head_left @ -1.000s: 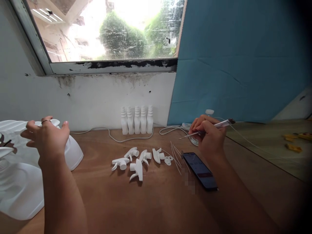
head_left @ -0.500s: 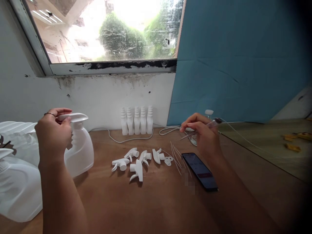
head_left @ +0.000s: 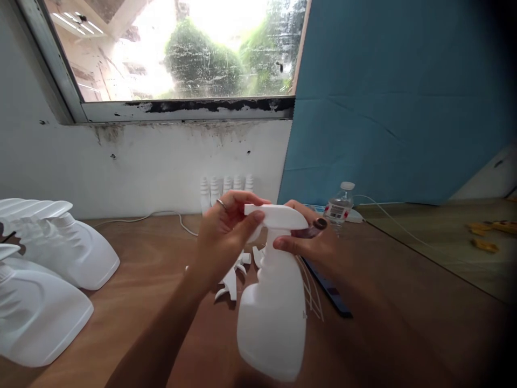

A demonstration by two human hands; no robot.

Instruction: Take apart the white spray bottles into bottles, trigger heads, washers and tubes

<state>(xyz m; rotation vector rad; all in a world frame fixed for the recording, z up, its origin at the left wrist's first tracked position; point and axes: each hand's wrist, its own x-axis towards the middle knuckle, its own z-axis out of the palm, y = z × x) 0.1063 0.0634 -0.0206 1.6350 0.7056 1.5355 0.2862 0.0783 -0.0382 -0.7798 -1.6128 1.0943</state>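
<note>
In the middle, a translucent white spray bottle [head_left: 274,312] is upright but slightly tilted, with a white trigger head [head_left: 280,215] on top. My left hand [head_left: 224,231] is closed on the nozzle side of the head, thumb in front and fingers behind. My right hand [head_left: 313,242] is closed round the neck from the other side. Also in its grip is a slim tool [head_left: 309,230] with a clear handle and dark round end; its tip is hidden. Behind the bottle lie several loose white trigger heads [head_left: 230,283], partly covered by my left hand.
More white spray bottles [head_left: 44,312] stand at the left. Small white bottles [head_left: 204,188] line the wall. Thin tubes [head_left: 313,296] and a phone [head_left: 333,293] lie to the right, partly hidden. A water bottle [head_left: 339,205] stands behind my right hand, with a white cable [head_left: 153,214] along the wall.
My left hand has brought the spray bottle from the left to the middle. My right hand, still with the slim tool, has moved left and now grips the bottle's neck.
</note>
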